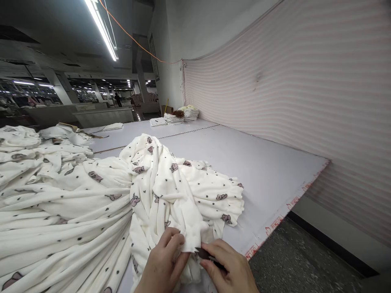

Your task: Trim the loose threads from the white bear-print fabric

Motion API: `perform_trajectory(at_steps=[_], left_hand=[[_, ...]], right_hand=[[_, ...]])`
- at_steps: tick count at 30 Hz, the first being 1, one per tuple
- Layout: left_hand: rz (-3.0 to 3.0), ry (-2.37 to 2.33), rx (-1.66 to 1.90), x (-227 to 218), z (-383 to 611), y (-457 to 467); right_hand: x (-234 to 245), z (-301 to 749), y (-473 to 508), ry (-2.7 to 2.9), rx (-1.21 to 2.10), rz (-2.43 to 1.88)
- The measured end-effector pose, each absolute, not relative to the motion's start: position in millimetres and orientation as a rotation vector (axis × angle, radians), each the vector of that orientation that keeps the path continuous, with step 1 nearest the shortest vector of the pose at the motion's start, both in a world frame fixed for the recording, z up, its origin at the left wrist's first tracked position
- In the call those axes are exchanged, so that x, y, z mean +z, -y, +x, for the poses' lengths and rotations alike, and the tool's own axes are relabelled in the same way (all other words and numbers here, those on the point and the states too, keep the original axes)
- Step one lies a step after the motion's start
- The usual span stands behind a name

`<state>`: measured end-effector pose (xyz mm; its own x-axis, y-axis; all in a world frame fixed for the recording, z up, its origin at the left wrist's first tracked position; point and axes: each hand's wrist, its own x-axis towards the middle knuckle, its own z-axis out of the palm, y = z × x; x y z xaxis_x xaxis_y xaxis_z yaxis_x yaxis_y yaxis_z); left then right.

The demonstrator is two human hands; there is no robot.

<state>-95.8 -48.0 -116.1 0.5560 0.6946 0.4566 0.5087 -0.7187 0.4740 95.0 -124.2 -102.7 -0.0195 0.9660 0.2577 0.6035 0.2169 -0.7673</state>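
Observation:
A white fleecy garment (171, 175) printed with brownish animals and dark dots lies gathered on the table in front of me. My left hand (168, 258) pinches its near edge between thumb and fingers. In my right hand (227, 264) is a small dark pair of thread snips (209, 257), held between thumb and forefinger. The snips' tips touch or nearly touch the cloth edge just right of my left fingers. A gathered, ruffled part of the garment spreads to the right. Part of the snips is hidden inside my right hand.
A large heap of the same printed cloth (61, 203) covers the left side of the pale table (259, 171). Folded white stacks (189, 114) stand at the far end. A striped pink-white sheet (290, 81) hangs along the right, beside the taped table edge (284, 215).

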Motion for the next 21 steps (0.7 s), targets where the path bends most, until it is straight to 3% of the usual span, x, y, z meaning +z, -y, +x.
perform_trajectory(at_steps=[11,21], left_hand=[[2.382,-1.018,1.06,-114,-94,50],[1.773,-0.884,0.51,-76,-95,35]], right_hand=[[-128,83,122,1.387,0.452,-1.428],[-136,62,81,1.359,0.413,-1.299]])
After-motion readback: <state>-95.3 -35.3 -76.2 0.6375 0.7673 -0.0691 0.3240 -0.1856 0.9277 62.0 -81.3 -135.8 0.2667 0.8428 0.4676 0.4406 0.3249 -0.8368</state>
